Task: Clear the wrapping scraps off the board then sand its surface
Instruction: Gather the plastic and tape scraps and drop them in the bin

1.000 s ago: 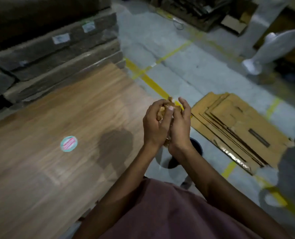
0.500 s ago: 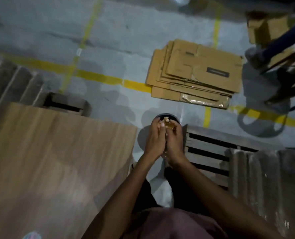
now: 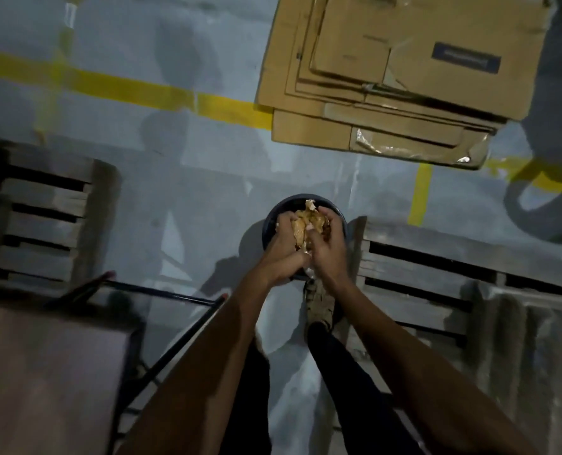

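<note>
A crumpled wad of tan wrapping scraps (image 3: pixel 307 221) sits squeezed between both hands, wrinkled and papery, with a pale torn tip poking up at its far end. The wad is bunched too tightly to show a clear long axis; only that torn tip points away from the person. The left hand (image 3: pixel 284 249) curls its fingers (image 3: pixel 283 221) around the wad's left side, and the right hand (image 3: pixel 327 246) clenches around its right side, the two hands touching at the heels. The wad is held directly above a dark round bin (image 3: pixel 274 213) standing on the grey floor (image 3: pixel 187 178). The board (image 3: pixel 46 372) lies at lower left, well apart from the hands.
</note>
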### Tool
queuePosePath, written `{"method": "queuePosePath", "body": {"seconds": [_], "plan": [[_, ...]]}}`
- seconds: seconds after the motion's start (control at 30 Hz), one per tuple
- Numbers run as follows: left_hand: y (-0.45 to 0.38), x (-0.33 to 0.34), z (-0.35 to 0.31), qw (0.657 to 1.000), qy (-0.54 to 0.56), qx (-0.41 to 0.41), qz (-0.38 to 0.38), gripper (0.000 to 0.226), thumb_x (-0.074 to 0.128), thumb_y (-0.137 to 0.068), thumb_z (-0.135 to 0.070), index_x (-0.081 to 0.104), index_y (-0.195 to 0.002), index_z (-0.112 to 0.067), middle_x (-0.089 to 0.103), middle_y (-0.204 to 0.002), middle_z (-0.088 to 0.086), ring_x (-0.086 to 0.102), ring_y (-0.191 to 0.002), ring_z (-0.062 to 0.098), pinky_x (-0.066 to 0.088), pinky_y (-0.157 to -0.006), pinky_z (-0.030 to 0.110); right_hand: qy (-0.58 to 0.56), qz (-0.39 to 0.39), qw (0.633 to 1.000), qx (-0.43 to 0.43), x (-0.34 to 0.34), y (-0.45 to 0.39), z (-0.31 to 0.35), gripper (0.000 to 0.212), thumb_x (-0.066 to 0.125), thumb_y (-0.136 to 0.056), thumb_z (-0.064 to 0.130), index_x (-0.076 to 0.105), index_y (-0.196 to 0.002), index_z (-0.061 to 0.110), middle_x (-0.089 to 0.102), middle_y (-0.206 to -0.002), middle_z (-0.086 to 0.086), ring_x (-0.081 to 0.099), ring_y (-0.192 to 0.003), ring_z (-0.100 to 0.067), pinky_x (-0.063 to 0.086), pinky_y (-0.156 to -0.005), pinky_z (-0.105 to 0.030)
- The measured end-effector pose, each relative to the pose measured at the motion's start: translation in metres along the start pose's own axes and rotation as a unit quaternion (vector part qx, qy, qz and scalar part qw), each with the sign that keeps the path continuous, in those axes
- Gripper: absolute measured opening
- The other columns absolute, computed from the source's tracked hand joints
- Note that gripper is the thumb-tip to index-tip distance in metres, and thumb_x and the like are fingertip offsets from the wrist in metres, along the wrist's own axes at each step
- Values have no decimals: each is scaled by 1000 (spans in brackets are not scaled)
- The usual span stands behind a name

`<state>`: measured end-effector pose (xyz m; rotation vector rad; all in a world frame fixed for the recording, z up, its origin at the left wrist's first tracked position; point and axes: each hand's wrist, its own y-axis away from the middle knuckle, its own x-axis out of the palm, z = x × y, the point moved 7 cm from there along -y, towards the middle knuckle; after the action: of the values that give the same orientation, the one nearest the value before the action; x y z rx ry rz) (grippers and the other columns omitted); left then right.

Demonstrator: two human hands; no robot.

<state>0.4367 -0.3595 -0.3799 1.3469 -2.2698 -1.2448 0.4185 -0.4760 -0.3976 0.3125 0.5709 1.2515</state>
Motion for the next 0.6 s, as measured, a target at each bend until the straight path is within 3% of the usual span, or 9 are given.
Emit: {"method": "queuePosePath", "body": {"seconds": [0.07, 0.13, 0.3, 0.4, 0.5, 0.6], "plan": [[-38, 14, 23, 1000, -25, 4, -14, 78, 74, -76, -34, 21, -133, -32, 52, -128, 7, 60, -113, 26, 57, -88, 43, 15, 10, 1000, -11, 6, -30, -41, 51, 55, -94, 28, 51, -143, 19, 55, -137, 4, 54, -126, -12, 45, -113, -47], [-71, 26, 44, 998, -64, 11, -19, 87, 66, -69, -50, 19, -140, -34, 52, -136, 7, 59, -117, 25, 52, -98, 44, 24, 26, 999, -31, 15, -56, -76, 48, 54, -94, 23, 52, -142, 21, 54, -139, -1, 53, -127, -11, 43, -114, -46], [-138, 35, 99, 983, -170, 32, -64, 86, 69, -82, -30, 23, -154, -26, 38, -156, 9, 42, -142, 33, 42, -110, 53, 30, 127, 988, -83, 34, -109, -134, 68, 57, -77, -2, 52, -139, 26, 53, -141, 12, 50, -135, -12, 40, -116, -44], [-168, 35, 125, 968, -238, 31, -79, 83, 74, -87, -29, 29, -156, -35, 24, -166, 6, 21, -154, 31, 30, -119, 58, 112, 188, 970, -105, 42, -133, -162, 75, 65, -77, -6, 51, -146, 20, 45, -155, -5, 37, -149, -22, 31, -123, -48], [-185, 43, 148, 948, -312, 20, -57, 81, 69, -92, -37, 24, -160, -37, 22, -168, 7, 21, -153, 34, 27, -120, 55, 309, 247, 914, -95, 47, -144, -186, 87, 68, -78, 27, 35, -158, 31, 28, -168, -4, 26, -154, -29, 27, -123, -55], [-196, 57, 170, 908, -419, -22, -23, 82, 59, -98, -43, 8, -162, -44, 15, -171, 8, 15, -157, 33, 17, -124, 50, 488, 256, 829, -99, 43, -142, -210, 77, 60, -96, 32, 19, -160, 41, 22, -170, 3, 25, -151, -35, 32, -118, -54]]}}
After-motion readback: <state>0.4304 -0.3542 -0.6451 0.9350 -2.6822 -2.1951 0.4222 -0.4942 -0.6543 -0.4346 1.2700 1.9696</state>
